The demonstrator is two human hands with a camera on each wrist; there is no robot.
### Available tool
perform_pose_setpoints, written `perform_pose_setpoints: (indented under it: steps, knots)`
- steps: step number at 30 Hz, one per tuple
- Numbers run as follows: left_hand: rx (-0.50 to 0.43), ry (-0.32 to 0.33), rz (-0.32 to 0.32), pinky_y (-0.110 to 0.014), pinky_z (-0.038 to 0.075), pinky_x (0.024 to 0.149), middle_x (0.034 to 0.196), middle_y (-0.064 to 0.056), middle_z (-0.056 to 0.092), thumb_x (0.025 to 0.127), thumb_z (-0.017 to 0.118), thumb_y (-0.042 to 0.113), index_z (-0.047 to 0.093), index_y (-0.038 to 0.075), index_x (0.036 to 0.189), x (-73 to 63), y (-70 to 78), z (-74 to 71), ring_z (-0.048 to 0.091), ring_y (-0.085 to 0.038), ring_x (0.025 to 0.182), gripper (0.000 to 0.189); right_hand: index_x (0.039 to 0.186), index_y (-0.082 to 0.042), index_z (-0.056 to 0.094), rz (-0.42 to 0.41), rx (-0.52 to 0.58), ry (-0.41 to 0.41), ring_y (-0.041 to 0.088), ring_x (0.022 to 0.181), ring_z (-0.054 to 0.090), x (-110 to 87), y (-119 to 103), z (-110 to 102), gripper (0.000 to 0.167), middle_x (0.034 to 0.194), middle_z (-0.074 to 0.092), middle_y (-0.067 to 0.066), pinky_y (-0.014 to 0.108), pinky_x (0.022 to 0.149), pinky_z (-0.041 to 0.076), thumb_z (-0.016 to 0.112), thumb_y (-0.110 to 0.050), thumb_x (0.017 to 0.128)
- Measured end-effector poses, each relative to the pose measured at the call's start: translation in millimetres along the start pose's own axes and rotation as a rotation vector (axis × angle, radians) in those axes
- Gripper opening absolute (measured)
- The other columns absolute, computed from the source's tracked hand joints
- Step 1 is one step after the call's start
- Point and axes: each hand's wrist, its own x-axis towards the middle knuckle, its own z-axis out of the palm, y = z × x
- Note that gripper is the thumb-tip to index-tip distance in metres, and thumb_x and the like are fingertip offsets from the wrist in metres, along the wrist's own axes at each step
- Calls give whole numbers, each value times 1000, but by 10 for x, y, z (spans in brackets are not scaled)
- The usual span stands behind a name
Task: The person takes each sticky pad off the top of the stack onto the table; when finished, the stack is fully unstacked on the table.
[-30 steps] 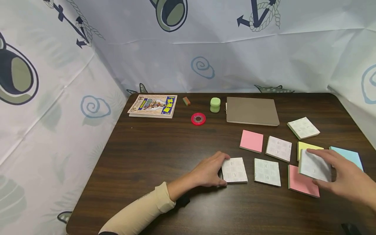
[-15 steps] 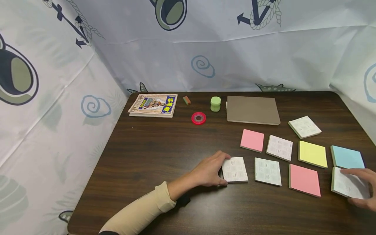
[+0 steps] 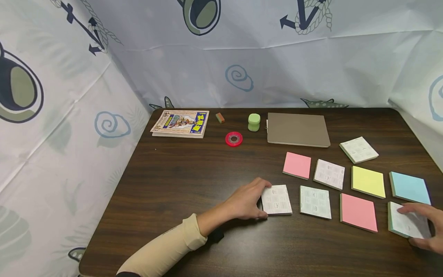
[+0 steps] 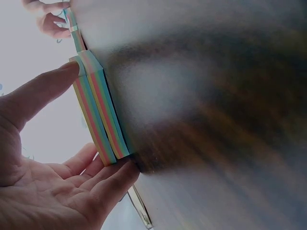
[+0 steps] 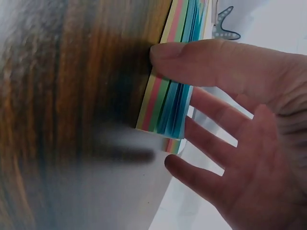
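My left hand (image 3: 246,202) grips a white-faced sticky note pad (image 3: 277,200) by opposite edges. In the left wrist view, the striped pastel edges of the stack (image 4: 98,110) show between thumb and fingers. At the right, my right hand (image 3: 426,225) holds another white-faced sticky note pad (image 3: 408,219), thumb and a finger at its edges, just in front of a blue pad (image 3: 410,187). Its striped side (image 5: 165,100) fans slightly in the right wrist view. Between the hands lie a white-faced pad (image 3: 315,202) and a pink pad (image 3: 358,212).
Behind them are a small pink pad (image 3: 297,165), a white-faced pad (image 3: 329,174), a yellow pad (image 3: 368,181) and a tilted white-faced pad (image 3: 359,149). Farther back stand a grey-brown notebook (image 3: 298,129), a green container (image 3: 254,122), a red ring (image 3: 233,139), an eraser (image 3: 220,117) and books (image 3: 180,123).
My right hand has carried its white-faced pad rightward from above the pink and yellow pads to in front of the blue pad, then shifted it slightly. The left hand stays put.
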Motion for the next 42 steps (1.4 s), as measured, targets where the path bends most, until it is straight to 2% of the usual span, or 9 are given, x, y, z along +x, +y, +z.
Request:
perform_pose_setpoints:
  steps: [3,8,12,14,17,22,27,31,42]
  knots:
    - [3,-2,0,-30,45,92,127,-2,52,70,90,30,48,8,133,1,1,3,54,-13,113,79,115,-2,52,-11,-2,35,53,107,43,-17,-29,19,81,122,47,33,65,88,33,95,-18,48]
    - [3,-1,5,-30,45,92,127,-2,52,70,90,31,48,8,133,4,1,10,54,-13,113,79,111,3,56,-22,2,221,52,103,42,-80,-214,24,79,115,49,33,68,90,29,96,-23,49]
    - [0,0,7,-30,45,93,127,-2,52,70,90,31,48,8,134,4,5,7,54,-13,113,80,108,8,58,-66,32,367,50,100,44,-42,-599,-143,68,110,53,34,69,93,28,94,-14,56]
    - [0,0,8,-30,45,93,127,-2,52,70,90,31,48,8,134,3,8,4,54,-13,113,80,106,5,61,-98,6,412,49,97,49,16,-850,-255,63,108,57,32,67,87,36,93,-14,56]
    - [1,-2,9,-30,45,92,127,-3,53,70,90,30,48,8,133,2,11,1,54,-13,112,80,107,-4,67,-200,-15,455,38,96,57,126,-1240,-394,57,108,63,19,45,82,47,92,-14,56]
    - [2,-5,6,-30,46,92,128,-2,52,70,90,30,48,8,134,9,7,9,55,-13,112,80,115,-20,68,-454,-24,390,11,95,58,359,-1890,-417,54,122,60,-1,16,78,38,90,-23,65]
    - [0,-6,3,-30,46,92,127,-2,52,70,89,30,48,9,133,12,-1,15,55,-13,112,79,123,-20,65,-642,-23,279,14,109,58,598,-2380,-234,58,136,53,3,27,86,46,88,-26,70]
    - [-7,-14,0,-30,46,91,128,-2,52,70,89,30,48,9,133,13,-9,14,55,-14,112,78,130,-18,61,-698,-1,212,23,125,50,723,-2599,-80,64,144,46,4,42,89,49,87,-29,73]
    - [-6,-25,-2,-31,46,93,132,-2,50,71,89,31,47,10,135,11,-21,18,55,-16,115,80,132,-12,58,-745,-4,66,29,128,46,968,-2814,99,63,140,48,14,47,98,44,84,-30,77]
